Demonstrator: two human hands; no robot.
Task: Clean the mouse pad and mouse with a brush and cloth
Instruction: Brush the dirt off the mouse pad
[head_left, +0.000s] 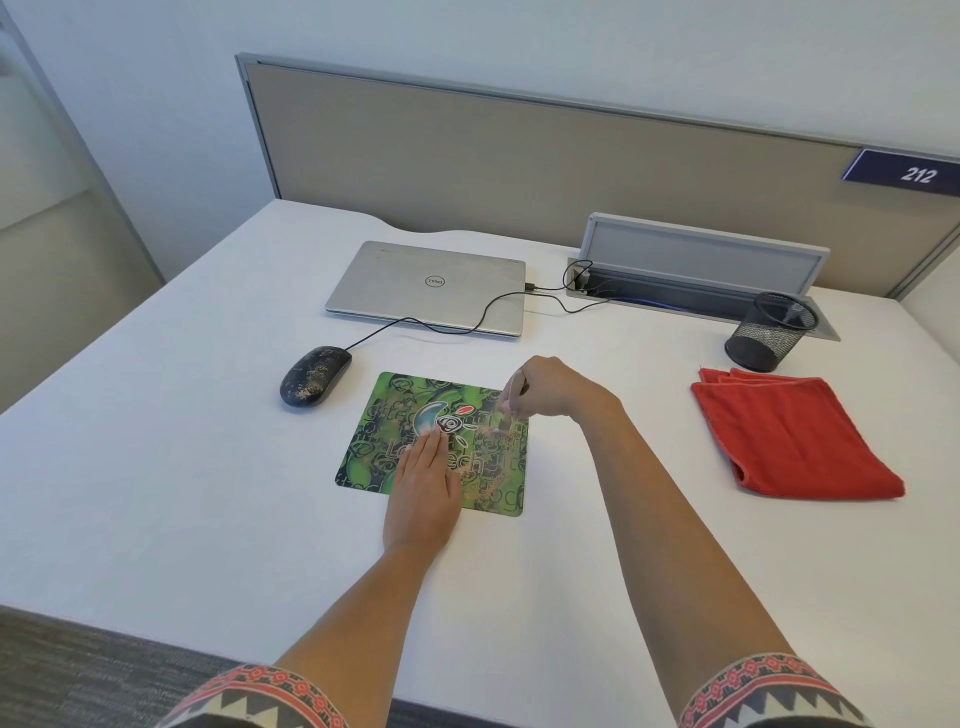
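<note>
Likely thin, floppy mouse pad (374, 457) needs pinning: left hand (423, 486) flat, fingers together; right hand (550, 387) pinches light brush (511, 402).

1. Left hand (423, 493) lies flat, palm down, fingers together and pointing away, forearm stretched forward.
2. Right hand (545, 387) is raised, wrist bent, fingers pinched around a thin brush (506, 410) pointing downward.
3. Both forearms are bare, with patterned sleeves (769, 691) near the elbows.
</note>
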